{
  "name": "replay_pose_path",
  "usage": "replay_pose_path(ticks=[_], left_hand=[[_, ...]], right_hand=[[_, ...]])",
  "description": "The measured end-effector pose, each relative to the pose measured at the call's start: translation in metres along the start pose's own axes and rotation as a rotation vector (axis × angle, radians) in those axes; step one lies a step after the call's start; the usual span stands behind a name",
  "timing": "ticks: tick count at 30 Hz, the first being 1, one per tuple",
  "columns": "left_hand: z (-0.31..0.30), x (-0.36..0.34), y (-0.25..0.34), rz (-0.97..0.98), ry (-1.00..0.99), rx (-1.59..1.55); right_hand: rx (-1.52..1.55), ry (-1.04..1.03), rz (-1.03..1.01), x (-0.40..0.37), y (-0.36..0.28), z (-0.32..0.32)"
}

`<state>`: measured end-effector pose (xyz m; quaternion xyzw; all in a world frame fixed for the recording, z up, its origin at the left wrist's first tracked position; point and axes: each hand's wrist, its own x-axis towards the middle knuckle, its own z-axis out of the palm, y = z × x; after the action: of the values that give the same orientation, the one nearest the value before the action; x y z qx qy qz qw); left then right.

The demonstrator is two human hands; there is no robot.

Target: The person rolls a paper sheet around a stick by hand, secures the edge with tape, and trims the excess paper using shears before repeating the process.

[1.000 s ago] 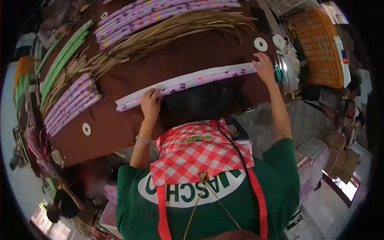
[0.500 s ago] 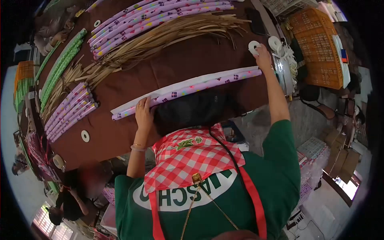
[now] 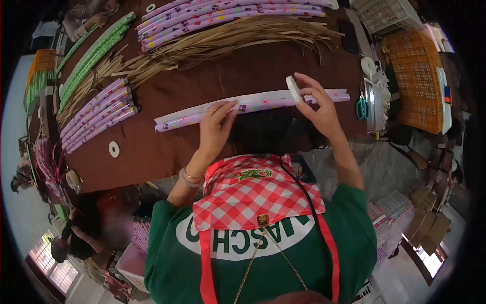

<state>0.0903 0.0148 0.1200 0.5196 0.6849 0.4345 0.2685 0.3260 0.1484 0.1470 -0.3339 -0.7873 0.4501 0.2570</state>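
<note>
A long purple patterned roll of wrapping paper (image 3: 263,105) lies across the brown-covered table in front of me, with a pale strip of its edge showing along the far side. Near its middle, my left hand (image 3: 216,125) has its thumb and fingers closed on the roll and paper edge. Above the right half of the roll, my right hand (image 3: 320,109) grips a white roll of tape (image 3: 293,89) between thumb and fingers, tilted on its edge.
Dry brown strips (image 3: 228,41) lie beyond the roll, with several purple rolls (image 3: 228,20) behind them. Shorter purple rolls (image 3: 98,114) and another tape roll (image 3: 114,149) are at left. Teal-handled scissors (image 3: 361,107) lie at right, near an orange crate (image 3: 412,76).
My right hand has picked up the tape roll from the table's right side and brought it left over the paper roll. My left hand has shifted right along the roll.
</note>
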Motion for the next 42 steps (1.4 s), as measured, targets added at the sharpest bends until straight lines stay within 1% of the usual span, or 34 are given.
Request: replay_pose_path(ticks=[2, 4, 5, 6, 8, 12, 14, 15, 17, 18, 20, 21, 22, 23, 24, 25, 26, 27, 28, 29, 30, 31, 32, 33, 34, 35, 36, 38, 39, 41, 42], left_hand=[[0.01, 0.004, 0.025, 0.119, 0.004, -0.064], [0.017, 0.007, 0.04, 0.104, 0.09, -0.258], [0.017, 0.007, 0.05, 0.075, 0.115, -0.304], [0.018, 0.006, 0.051, 0.079, 0.123, -0.308], [0.02, 0.002, 0.05, 0.111, 0.158, -0.267], [0.014, -0.006, 0.046, 0.162, 0.227, -0.197], [0.009, -0.011, 0.04, 0.077, 0.148, -0.364], [0.003, -0.017, 0.046, 0.054, 0.161, -0.34], [-0.008, -0.03, 0.053, 0.112, 0.103, -0.336], [-0.014, -0.038, 0.061, 0.013, 0.05, -0.422], [-0.025, -0.055, 0.06, -0.167, -0.065, -0.536], [-0.039, -0.057, 0.071, -0.348, -0.153, -0.661], [-0.043, -0.065, 0.061, -0.343, -0.158, -0.659], [-0.047, -0.071, 0.051, -0.336, -0.163, -0.66], [-0.058, -0.075, 0.051, -0.463, -0.2, -0.713], [-0.067, -0.08, 0.05, -0.513, -0.195, -0.728], [-0.072, -0.085, 0.05, -0.563, -0.192, -0.744], [-0.075, -0.089, 0.05, -0.565, -0.168, -0.667], [-0.075, -0.094, 0.05, -0.569, -0.168, -0.669], [-0.074, -0.099, 0.049, -0.517, -0.08, -0.625], [-0.075, -0.102, 0.046, -0.463, 0.009, -0.577], [-0.077, -0.104, 0.041, -0.458, 0.085, -0.613], [-0.082, -0.105, 0.035, -0.455, 0.164, -0.648], [-0.09, -0.102, 0.038, -0.491, 0.206, -0.688], [-0.095, -0.103, 0.032, -0.452, 0.206, -0.656], [-0.1, -0.104, 0.024, -0.413, 0.208, -0.624], [-0.102, -0.103, 0.014, -0.386, 0.189, -0.465], [-0.107, -0.095, 0.0, -0.5, 0.31, -0.5], [-0.112, -0.087, -0.012, -0.521, 0.428, -0.498], [-0.121, -0.073, -0.057, -0.487, 0.549, -0.252], [-0.125, -0.067, -0.08, -0.52, 0.557, -0.206]], right_hand=[[-0.079, -0.031, -0.068, 0.002, -0.016, 0.018], [-0.09, -0.039, -0.092, 0.004, -0.026, 0.03], [-0.108, -0.042, -0.101, 0.005, -0.03, 0.033], [-0.114, -0.045, -0.108, 0.004, -0.032, 0.034], [-0.278, -0.044, -0.19, 0.003, -0.036, 0.037], [-0.323, -0.047, -0.258, 0.003, -0.041, 0.045], [-0.182, -0.087, -0.142, 0.002, -0.045, 0.049], [-0.169, -0.102, -0.151, 0.0, -0.045, 0.052], [0.197, -0.258, 0.086, -0.008, -0.046, 0.058], [0.447, -0.383, 0.201, -0.015, -0.052, 0.061], [0.952, -0.603, 0.697, -0.042, -0.052, 0.075], [0.974, -0.703, 0.714, -0.052, -0.057, 0.079], [0.993, -0.8, 0.729, -0.059, -0.062, 0.085], [0.963, -0.867, 0.64, -0.063, -0.063, 0.09], [0.843, -0.951, 0.503, -0.057, -0.075, 0.09], [0.724, -1.025, 0.368, -0.052, -0.088, 0.09], [0.647, -1.016, 0.387, -0.056, -0.088, 0.097], [0.659, -1.025, 0.469, -0.055, -0.093, 0.103], [0.67, -1.034, 0.549, -0.053, -0.097, 0.11], [0.648, -1.1, 0.561, -0.048, -0.096, 0.116], [0.597, -1.004, 0.431, -0.047, -0.094, 0.12], [0.546, -0.909, 0.304, -0.043, -0.095, 0.123], [0.711, -0.85, 0.413, -0.036, -0.101, 0.121], [0.644, -0.808, 0.273, -0.028, -0.099, 0.119], [0.579, -0.766, 0.135, -0.02, -0.096, 0.117], [0.399, -0.753, 0.085, -0.011, -0.095, 0.116], [0.326, -0.736, 0.027, -0.003, -0.09, 0.116], [0.161, -0.711, -0.087, 0.014, -0.078, 0.115], [0.188, -0.712, -0.005, 0.024, -0.072, 0.115], [0.291, -0.696, 0.316, 0.041, -0.06, 0.124], [0.31, -0.665, 0.245, 0.048, -0.047, 0.132]])
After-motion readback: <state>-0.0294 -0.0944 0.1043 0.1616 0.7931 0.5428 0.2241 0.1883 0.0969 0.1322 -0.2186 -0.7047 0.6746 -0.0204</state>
